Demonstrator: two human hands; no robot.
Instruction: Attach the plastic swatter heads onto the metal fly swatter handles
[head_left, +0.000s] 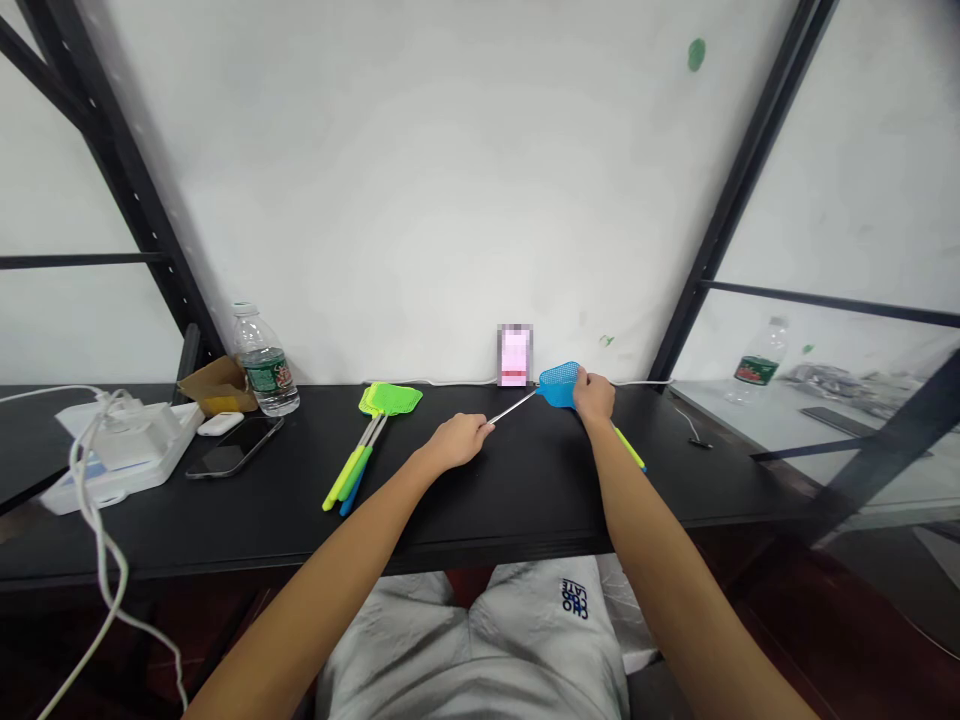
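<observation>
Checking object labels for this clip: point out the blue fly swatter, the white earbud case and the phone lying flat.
Blue fly swatter [557, 392]: head view, its paddle.
White earbud case [220, 424]: head view, its top.
Phone [234, 449]: head view, its screen.

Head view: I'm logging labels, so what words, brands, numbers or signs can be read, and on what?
None reads reliably.
Left bottle: label too small.
Right bottle: label too small, blurred.
Upright screen: pixelated.
Grey trousers: dark print, lettering unclear.
</observation>
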